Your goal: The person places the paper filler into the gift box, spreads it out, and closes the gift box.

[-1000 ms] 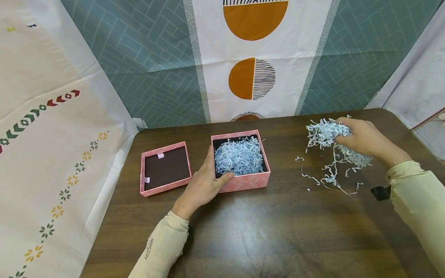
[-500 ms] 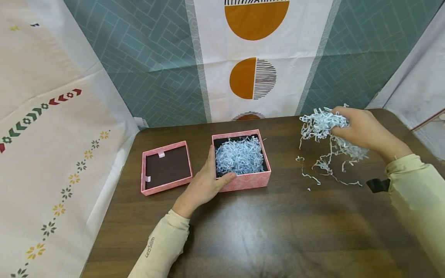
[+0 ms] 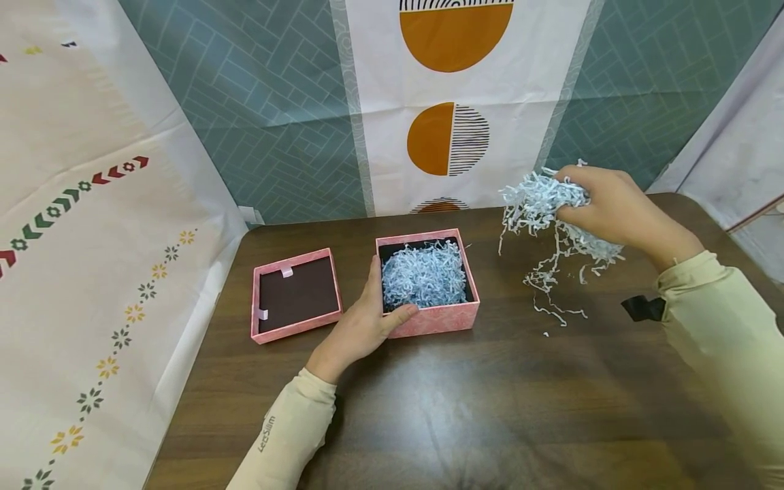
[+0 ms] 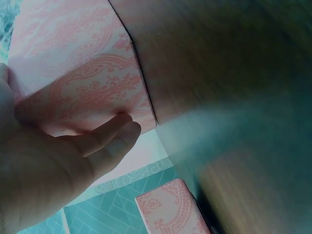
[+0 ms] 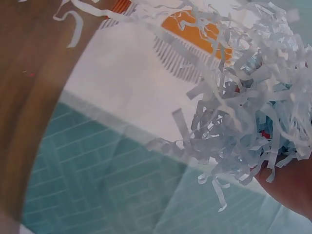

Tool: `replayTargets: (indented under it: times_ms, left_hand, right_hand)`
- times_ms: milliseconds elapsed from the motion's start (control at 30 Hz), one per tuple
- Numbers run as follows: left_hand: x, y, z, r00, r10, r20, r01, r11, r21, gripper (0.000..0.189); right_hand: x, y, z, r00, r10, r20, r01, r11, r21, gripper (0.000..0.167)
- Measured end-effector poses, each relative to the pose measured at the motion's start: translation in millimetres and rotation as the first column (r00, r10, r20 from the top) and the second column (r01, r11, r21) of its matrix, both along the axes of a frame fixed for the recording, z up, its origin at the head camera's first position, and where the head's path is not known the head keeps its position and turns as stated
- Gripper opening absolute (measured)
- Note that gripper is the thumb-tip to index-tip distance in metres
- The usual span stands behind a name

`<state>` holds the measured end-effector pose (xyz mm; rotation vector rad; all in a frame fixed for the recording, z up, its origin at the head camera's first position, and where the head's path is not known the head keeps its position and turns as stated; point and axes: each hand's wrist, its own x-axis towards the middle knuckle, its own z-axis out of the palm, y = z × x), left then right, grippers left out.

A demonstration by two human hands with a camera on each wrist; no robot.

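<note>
In the head view my right hand (image 3: 603,204) holds a loose clump of pale blue shredded paper (image 3: 539,197) above the table's right side. Long strands trail down from it. The right wrist view shows the shredded paper (image 5: 258,97) bunched around the fingers, which it mostly hides. My left hand (image 3: 361,323) rests against a pink patterned box (image 3: 435,322), fingers straight along its left wall and thumb over the front corner. More blue shredded paper (image 3: 424,275) fills the box's dark inside. In the left wrist view the extended fingers (image 4: 114,144) touch the box's patterned wall (image 4: 92,83).
Left of the box lies its pink lid (image 3: 297,296), dark inside facing up, with two small ribbon tabs. A few paper scraps (image 3: 546,334) lie on the brown wooden table (image 3: 490,408). Patterned cloth (image 3: 275,102) hangs behind the table.
My right hand has lifted the shredded paper up from the table and carried it left, towards the box. The left hand and box have stayed put.
</note>
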<state>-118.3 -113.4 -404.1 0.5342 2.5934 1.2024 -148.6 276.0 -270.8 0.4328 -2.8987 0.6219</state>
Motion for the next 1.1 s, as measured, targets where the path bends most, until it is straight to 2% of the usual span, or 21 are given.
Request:
replayTargets:
  times_ms: [400,633,767,933,1100]
  left_hand:
    - [0.4,-1.1,2.0,1.000,0.004,0.003,-0.004,1.000,-0.029,0.110]
    - [0.1,-0.9,1.1,1.000,-0.005,-0.007,0.005,1.000,-0.017,0.109]
    - [-0.8,-1.0,-0.7,1.000,-0.003,-0.010,0.003,1.000,-0.016,0.109]
    - [-1.1,-1.0,-1.2,1.000,0.003,-0.008,-0.003,1.000,-0.018,0.109]
    - [-1.1,-1.2,-0.4,1.000,-0.001,-0.011,0.000,0.999,-0.034,0.110]
  right_hand:
    - [-5.8,-45,43.5,0.988,0.082,-0.128,-0.083,0.997,-0.004,0.042]
    - [-9.2,-74,68.1,0.977,0.123,-0.173,-0.125,0.992,-0.001,0.040]
    - [-10.2,-93,81.6,0.968,0.153,-0.199,-0.155,0.988,0.004,0.034]
    - [-12.2,-114,99.6,0.967,0.145,-0.209,-0.149,0.989,-0.006,0.032]
    - [-14.2,-129,119.6,0.960,0.117,-0.252,-0.121,0.993,0.001,0.037]
